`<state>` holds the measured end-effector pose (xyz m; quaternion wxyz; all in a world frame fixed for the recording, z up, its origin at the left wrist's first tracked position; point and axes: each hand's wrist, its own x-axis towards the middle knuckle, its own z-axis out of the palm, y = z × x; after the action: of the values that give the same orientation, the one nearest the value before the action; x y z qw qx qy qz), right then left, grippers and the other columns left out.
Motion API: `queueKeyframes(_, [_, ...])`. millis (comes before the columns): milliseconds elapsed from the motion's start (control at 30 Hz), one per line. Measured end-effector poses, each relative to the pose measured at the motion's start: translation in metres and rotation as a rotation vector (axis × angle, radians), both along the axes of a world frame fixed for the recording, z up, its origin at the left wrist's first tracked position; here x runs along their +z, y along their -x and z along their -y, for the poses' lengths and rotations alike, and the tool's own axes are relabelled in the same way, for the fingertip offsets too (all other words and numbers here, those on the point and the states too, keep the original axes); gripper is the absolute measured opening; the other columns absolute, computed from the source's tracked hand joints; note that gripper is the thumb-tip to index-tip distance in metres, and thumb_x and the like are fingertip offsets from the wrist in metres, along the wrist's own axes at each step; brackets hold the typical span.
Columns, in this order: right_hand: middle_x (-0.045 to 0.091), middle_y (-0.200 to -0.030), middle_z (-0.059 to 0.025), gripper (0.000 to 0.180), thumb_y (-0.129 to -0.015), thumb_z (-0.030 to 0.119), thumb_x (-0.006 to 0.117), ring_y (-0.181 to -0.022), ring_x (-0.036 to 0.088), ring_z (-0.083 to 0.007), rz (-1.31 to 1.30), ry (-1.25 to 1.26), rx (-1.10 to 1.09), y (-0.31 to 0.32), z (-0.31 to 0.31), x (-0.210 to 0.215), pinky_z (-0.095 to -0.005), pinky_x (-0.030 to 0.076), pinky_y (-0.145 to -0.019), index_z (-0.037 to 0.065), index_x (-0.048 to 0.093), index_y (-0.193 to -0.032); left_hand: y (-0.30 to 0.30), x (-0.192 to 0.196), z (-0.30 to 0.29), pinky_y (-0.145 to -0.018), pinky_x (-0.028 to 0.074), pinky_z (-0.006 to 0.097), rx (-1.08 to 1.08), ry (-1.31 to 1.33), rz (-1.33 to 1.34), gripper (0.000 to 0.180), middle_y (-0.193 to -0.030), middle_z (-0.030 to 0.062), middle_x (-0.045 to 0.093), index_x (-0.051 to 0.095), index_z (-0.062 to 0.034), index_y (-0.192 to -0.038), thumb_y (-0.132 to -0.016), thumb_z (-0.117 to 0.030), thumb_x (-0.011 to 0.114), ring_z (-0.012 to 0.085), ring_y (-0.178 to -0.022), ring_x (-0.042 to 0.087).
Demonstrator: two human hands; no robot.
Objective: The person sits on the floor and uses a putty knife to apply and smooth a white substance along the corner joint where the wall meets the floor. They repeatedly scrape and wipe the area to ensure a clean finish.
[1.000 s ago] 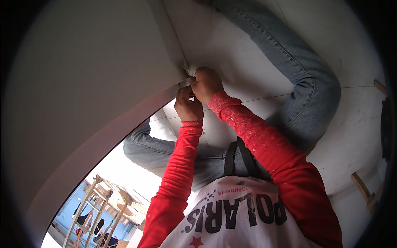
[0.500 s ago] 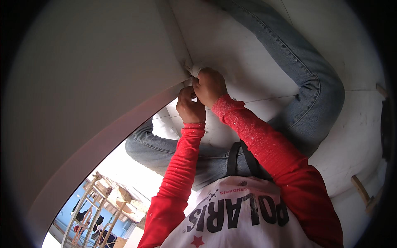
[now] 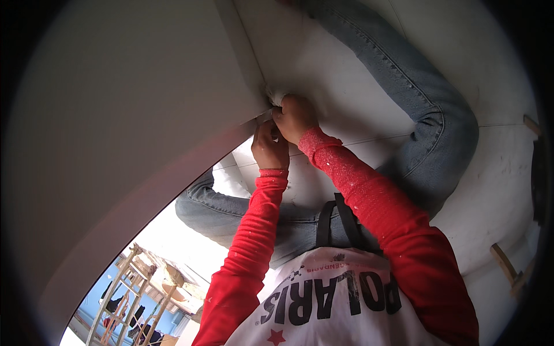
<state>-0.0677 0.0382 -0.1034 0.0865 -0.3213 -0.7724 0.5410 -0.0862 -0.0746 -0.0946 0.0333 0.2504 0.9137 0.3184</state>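
At the lower corner of a pale wall (image 3: 144, 98), my two hands work close together. My right hand (image 3: 296, 118) is closed in a pinch at the wall's end edge; a crumpled whitish bit of material (image 3: 277, 98) shows just beyond its fingers, partly hidden by them. Just left of and nearer than it, my left hand (image 3: 270, 149) has curled fingers against the wall's edge, and what they grip, if anything, is hidden. Both red sleeves are speckled with white dust. The large pale floor tiles (image 3: 352, 150) lie beneath.
My bent legs in jeans (image 3: 444, 135) spread on both sides of the hands. A wooden ladder-like frame (image 3: 130, 288) stands beyond the wall at lower left, before a blue wall. Wooden pieces (image 3: 505, 265) and a dark object (image 3: 539, 181) lie at the far right.
My hands have shifted very slightly right along the wall's edge, with the right fingers still pinched at the corner. The left hand's fingers have moved a little. The rest looks the same.
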Motion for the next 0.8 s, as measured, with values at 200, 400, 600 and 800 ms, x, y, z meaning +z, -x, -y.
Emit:
queueKeyframes(200, [0.071, -0.096, -0.0204, 0.023, -0.08, 0.017, 0.064, -0.092, 0.068, -0.0386, 0.157, 0.113, -0.043, -0.008, -0.025, 0.005, -0.0456, 0.054, -0.084, 0.001, 0.07, -0.095, -0.012, 0.025, 0.019, -0.065, 0.053, 0.034, -0.058, 0.055, 0.152, 0.017, -0.088, 0.0096, 0.068, 0.07, -0.0044, -0.095, -0.088, -0.02, 0.073, 0.022, -0.071, 0.066])
queueKeyframes(400, [0.071, -0.09, -0.0213, 0.023, -0.082, 0.018, 0.064, -0.088, 0.068, -0.0407, -0.032, 0.045, -0.17, -0.006, -0.011, -0.005, -0.0465, 0.055, -0.081, -0.001, 0.069, -0.094, -0.007, 0.068, 0.062, -0.071, 0.054, 0.034, -0.034, 0.119, 0.28, 0.021, -0.095, 0.0126, 0.07, 0.071, -0.0023, -0.1, -0.093, -0.022, 0.07, 0.0231, -0.08, 0.068])
queueKeyframes(600, [0.071, -0.091, -0.0206, 0.024, -0.082, 0.019, 0.063, -0.087, 0.069, -0.0396, 0.048, 0.173, -0.133, -0.014, -0.017, -0.009, -0.046, 0.055, -0.082, 0.001, 0.069, -0.097, 0.03, 0.127, 0.159, -0.09, 0.048, 0.041, 0.142, 0.309, -0.131, 0.018, -0.105, 0.0135, 0.069, 0.07, -0.0009, -0.105, -0.094, -0.014, 0.065, 0.0302, -0.101, 0.063])
queueKeyframes(800, [0.071, -0.088, -0.0201, 0.022, -0.082, 0.018, 0.063, -0.084, 0.069, -0.0379, 0.109, 0.193, -0.183, -0.014, 0.0, 0.009, -0.0449, 0.055, -0.079, -0.001, 0.068, -0.093, 0.032, 0.12, 0.206, -0.099, 0.043, 0.044, 0.222, 0.362, -0.339, 0.021, -0.113, 0.0129, 0.066, 0.07, -0.0029, -0.107, -0.094, -0.016, 0.061, 0.0306, -0.113, 0.058])
